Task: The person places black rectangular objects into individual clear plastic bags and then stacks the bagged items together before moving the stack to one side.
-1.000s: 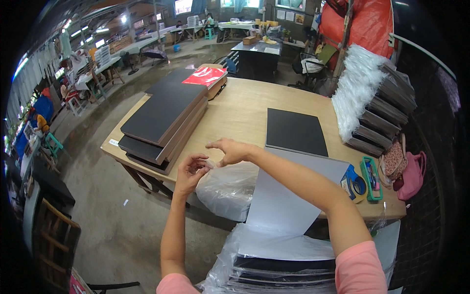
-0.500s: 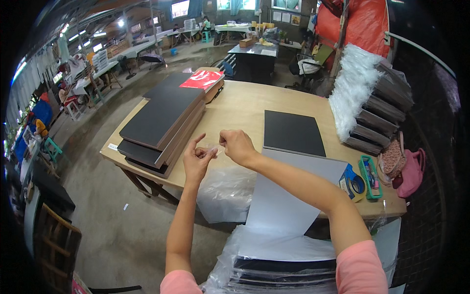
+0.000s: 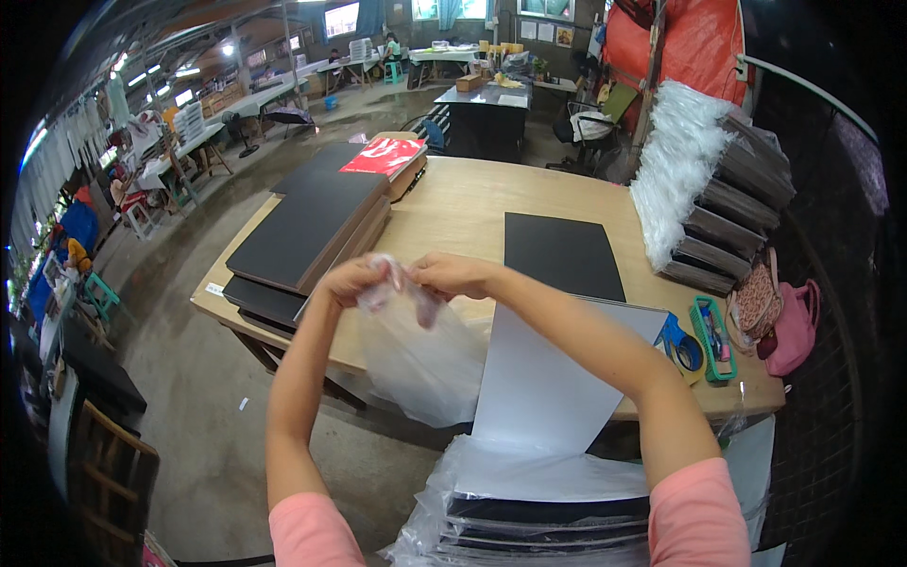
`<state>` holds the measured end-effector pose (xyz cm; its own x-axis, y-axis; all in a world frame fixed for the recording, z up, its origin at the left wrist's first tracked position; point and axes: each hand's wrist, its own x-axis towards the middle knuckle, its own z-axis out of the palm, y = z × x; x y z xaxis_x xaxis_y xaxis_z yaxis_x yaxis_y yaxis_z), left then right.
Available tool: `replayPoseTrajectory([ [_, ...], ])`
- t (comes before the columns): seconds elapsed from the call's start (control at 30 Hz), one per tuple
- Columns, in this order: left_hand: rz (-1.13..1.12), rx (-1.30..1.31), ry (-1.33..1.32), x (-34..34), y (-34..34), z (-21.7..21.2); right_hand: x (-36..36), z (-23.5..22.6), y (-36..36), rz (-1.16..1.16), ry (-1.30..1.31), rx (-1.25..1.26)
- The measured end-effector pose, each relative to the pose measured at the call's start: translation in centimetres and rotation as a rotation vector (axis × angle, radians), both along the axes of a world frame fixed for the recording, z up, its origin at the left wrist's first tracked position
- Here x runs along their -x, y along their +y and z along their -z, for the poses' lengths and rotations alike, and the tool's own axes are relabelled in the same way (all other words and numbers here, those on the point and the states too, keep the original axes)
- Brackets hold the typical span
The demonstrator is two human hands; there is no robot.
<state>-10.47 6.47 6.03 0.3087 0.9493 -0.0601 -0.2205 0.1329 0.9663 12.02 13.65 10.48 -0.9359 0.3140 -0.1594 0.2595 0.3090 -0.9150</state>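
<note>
Grip: your left hand (image 3: 350, 282) and right hand (image 3: 455, 274) both pinch clear plastic bag (image 3: 420, 364) above surface (image 3: 463, 213). Step looks like opening bag; next move probably calls for parting layers.

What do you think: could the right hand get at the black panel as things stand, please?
Probably yes: the black panel lies uncovered on the table, near the right hand. That hand seems to hold the clear plastic bag, though, so it may need to let go first.
</note>
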Motion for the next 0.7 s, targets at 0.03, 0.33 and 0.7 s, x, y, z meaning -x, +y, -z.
replayPoseTrajectory([
  [0.03,-0.059,-0.068,-0.042,0.9,-0.5,-1.8,-1.3,-2.0,-0.5,-0.238,-0.074,0.363],
  [0.33,0.501,-0.522,0.599,-9.8,-8.1,-3.8,-17.5,-6.2,-2.0,-0.346,0.45,0.651],
  [0.7,0.917,-0.42,-0.153,-20.4,-10.4,2.2,-35.6,10.2,-8.7,0.451,0.411,0.769],
])
